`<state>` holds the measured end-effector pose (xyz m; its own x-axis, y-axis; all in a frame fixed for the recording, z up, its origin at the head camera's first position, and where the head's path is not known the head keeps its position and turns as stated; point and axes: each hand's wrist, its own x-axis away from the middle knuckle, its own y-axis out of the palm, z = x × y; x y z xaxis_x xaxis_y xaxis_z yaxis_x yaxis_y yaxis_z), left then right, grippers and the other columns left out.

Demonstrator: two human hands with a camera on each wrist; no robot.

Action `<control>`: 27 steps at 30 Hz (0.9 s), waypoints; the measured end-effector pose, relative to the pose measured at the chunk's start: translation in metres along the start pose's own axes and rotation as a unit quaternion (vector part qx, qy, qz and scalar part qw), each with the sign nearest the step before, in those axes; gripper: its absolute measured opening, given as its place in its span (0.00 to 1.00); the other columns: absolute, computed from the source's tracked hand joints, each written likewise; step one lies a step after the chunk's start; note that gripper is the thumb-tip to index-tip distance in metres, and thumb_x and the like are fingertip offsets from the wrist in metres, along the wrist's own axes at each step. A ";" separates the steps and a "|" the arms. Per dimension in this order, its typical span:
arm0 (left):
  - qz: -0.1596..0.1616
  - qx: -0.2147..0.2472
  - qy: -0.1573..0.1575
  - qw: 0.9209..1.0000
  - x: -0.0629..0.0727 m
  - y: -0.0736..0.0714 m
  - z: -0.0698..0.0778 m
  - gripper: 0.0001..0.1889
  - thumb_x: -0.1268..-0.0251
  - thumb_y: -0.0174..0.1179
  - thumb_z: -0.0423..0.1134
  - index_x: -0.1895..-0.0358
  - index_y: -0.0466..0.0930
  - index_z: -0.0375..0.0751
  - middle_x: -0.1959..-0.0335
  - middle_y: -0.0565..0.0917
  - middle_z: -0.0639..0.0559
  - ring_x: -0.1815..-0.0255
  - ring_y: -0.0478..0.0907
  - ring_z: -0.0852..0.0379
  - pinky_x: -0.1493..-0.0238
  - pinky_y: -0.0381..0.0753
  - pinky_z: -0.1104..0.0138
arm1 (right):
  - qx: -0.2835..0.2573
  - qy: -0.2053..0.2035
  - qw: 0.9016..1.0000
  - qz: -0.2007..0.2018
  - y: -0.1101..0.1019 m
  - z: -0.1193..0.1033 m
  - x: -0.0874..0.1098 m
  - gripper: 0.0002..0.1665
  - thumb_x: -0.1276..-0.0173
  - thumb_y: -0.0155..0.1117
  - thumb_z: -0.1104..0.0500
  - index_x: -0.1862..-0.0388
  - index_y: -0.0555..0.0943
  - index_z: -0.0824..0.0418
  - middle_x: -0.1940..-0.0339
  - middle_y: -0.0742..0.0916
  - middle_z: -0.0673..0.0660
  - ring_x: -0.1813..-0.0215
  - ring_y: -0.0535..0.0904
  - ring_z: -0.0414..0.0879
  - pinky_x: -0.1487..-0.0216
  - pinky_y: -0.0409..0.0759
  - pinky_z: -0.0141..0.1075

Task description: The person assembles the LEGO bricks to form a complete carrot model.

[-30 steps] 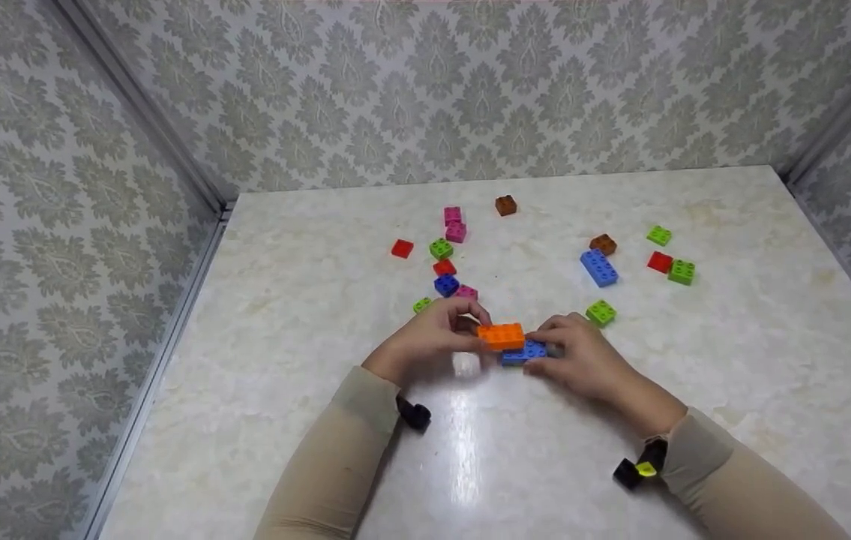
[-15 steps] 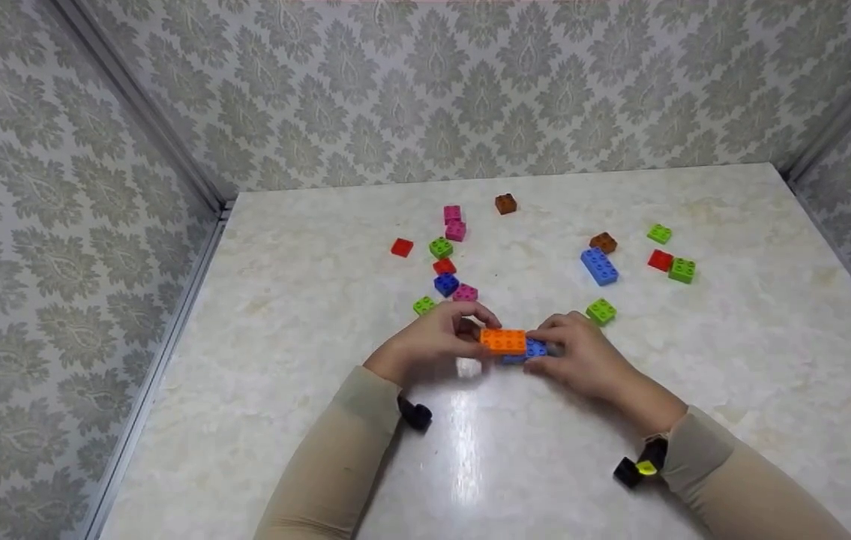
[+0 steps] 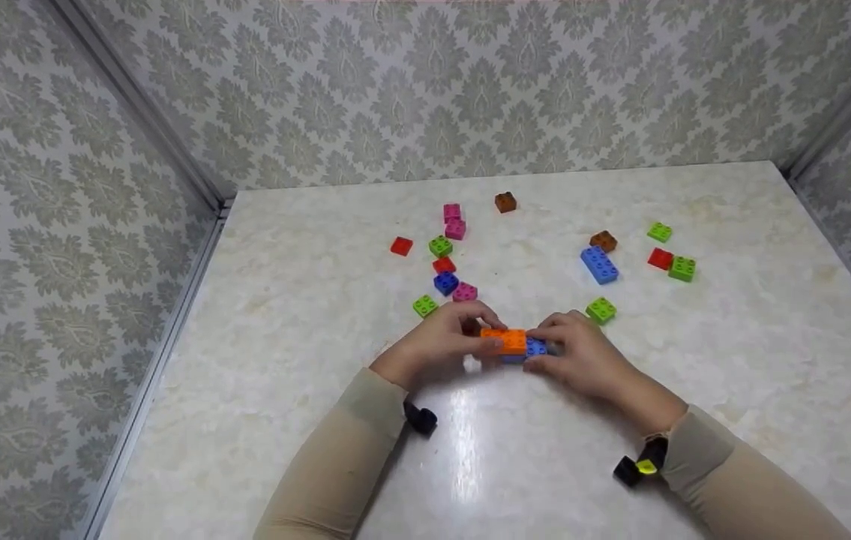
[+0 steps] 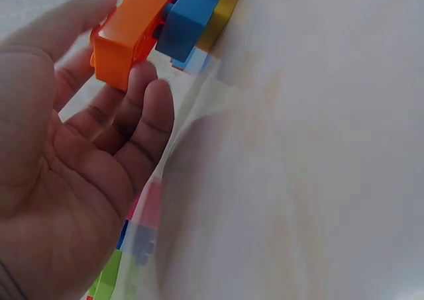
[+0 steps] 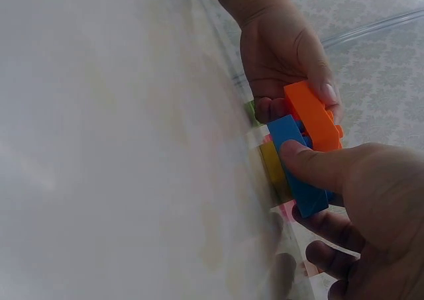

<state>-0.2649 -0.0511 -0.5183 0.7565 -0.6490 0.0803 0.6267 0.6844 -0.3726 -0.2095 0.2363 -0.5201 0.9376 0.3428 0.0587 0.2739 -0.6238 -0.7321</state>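
Observation:
My left hand (image 3: 436,335) pinches an orange building brick (image 3: 509,340) between thumb and fingers. Directly below it is a blue building brick (image 3: 537,347), gripped at its right end by my right hand (image 3: 584,358). The orange one overlaps the blue one's left part, leaving studs bare at the right. Both wrist views show blue studs in a narrow gap between the two bricks. Under the blue brick a yellow brick (image 5: 273,171) shows, close to the table; the head view hides it. The right thumb presses the blue brick's side in the right wrist view.
Left of centre lie several loose bricks, among them a dark blue brick (image 3: 445,283) and a pink brick (image 3: 465,292). On the right are another blue brick (image 3: 600,265), a green brick (image 3: 601,310) and a red brick (image 3: 660,259). Patterned walls (image 3: 470,90) border the table.
My left hand has shifted slightly right, bringing the orange brick over the blue one. Its thumb now lies farther along the orange brick's front. The right hand has stayed in place.

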 end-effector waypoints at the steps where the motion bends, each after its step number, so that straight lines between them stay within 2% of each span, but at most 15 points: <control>1: 0.004 0.001 0.003 1.000 0.000 0.001 0.001 0.08 0.23 0.75 0.50 0.46 0.93 0.61 0.50 0.88 0.55 0.57 0.78 0.54 0.50 0.79 0.62 | 0.000 -0.001 1.000 0.000 0.000 0.000 0.000 0.31 0.27 0.82 0.41 0.30 0.91 0.53 0.41 0.90 0.51 0.37 0.79 0.51 0.33 0.77 0.49; 8: 0.006 0.000 0.011 1.000 -0.001 0.004 0.005 0.07 0.25 0.78 0.45 0.48 0.96 0.56 0.50 0.90 0.56 0.55 0.80 0.54 0.48 0.82 0.66 | 0.002 -0.007 1.000 0.008 0.001 -0.002 0.001 0.29 0.27 0.83 0.43 0.32 0.92 0.53 0.42 0.90 0.51 0.37 0.79 0.51 0.33 0.78 0.50; 13: 0.006 -0.017 -0.015 1.000 0.000 0.005 0.012 0.09 0.26 0.78 0.44 0.47 0.97 0.57 0.49 0.92 0.57 0.52 0.83 0.54 0.43 0.86 0.66 | -0.002 -0.003 1.000 0.002 0.001 -0.002 0.001 0.29 0.27 0.83 0.42 0.32 0.92 0.51 0.42 0.89 0.50 0.37 0.78 0.50 0.34 0.77 0.48; 16: 0.010 -0.025 -0.028 0.999 0.000 0.005 0.015 0.09 0.26 0.78 0.44 0.46 0.97 0.57 0.49 0.92 0.58 0.53 0.82 0.54 0.45 0.85 0.67 | -0.004 -0.006 1.000 0.001 0.001 -0.002 0.000 0.29 0.27 0.83 0.42 0.32 0.92 0.51 0.42 0.89 0.50 0.38 0.78 0.50 0.34 0.76 0.48; 21: 0.005 -0.026 -0.033 0.999 0.000 0.005 0.014 0.08 0.25 0.77 0.45 0.47 0.96 0.60 0.51 0.91 0.57 0.57 0.79 0.54 0.50 0.82 0.66 | -0.009 -0.005 1.000 0.003 0.001 0.000 -0.001 0.29 0.27 0.83 0.43 0.32 0.92 0.52 0.43 0.89 0.50 0.39 0.78 0.50 0.35 0.77 0.47; 27: 0.006 -0.029 -0.025 0.999 -0.001 0.007 0.010 0.06 0.24 0.77 0.47 0.49 0.94 0.61 0.51 0.89 0.57 0.55 0.79 0.53 0.48 0.82 0.65 | -0.019 0.006 1.000 -0.005 0.001 0.002 -0.002 0.30 0.27 0.83 0.42 0.32 0.91 0.51 0.42 0.89 0.50 0.39 0.78 0.50 0.36 0.77 0.46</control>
<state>-0.2591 -0.0420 -0.5115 0.7737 -0.6219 0.1208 0.6063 0.6716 -0.4259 -0.2118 0.2364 -0.5220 0.9370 0.3413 0.0746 0.2916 -0.6466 -0.7049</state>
